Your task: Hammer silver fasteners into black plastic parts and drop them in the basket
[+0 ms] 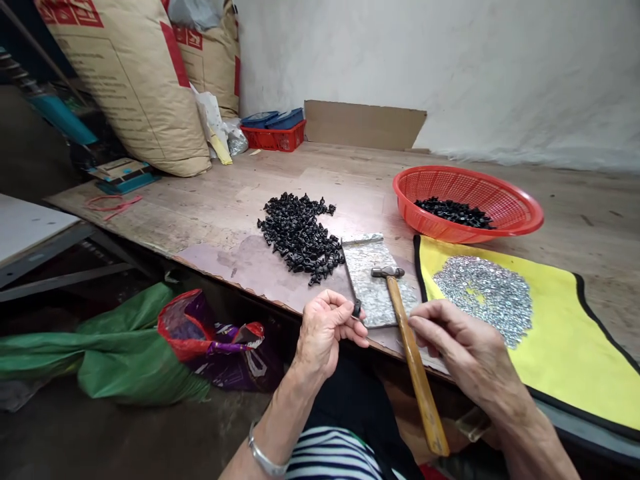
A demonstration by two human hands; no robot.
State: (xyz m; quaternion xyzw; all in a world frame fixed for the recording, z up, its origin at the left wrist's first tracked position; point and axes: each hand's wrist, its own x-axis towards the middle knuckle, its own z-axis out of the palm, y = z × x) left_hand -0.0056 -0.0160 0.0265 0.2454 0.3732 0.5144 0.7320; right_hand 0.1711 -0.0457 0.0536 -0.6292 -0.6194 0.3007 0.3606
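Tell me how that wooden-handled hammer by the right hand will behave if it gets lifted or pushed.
The wooden-handled hammer will probably feel head-heavy, with its weight concentrated in the small steel head. The long wooden handle looks stiff, so it likely won't flex. That handle juts past the table edge, so a careless push could well tip the hammer off.

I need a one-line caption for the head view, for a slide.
Head view: the left hand holds a small black part by a metal plate, the right hand beside a hammer.
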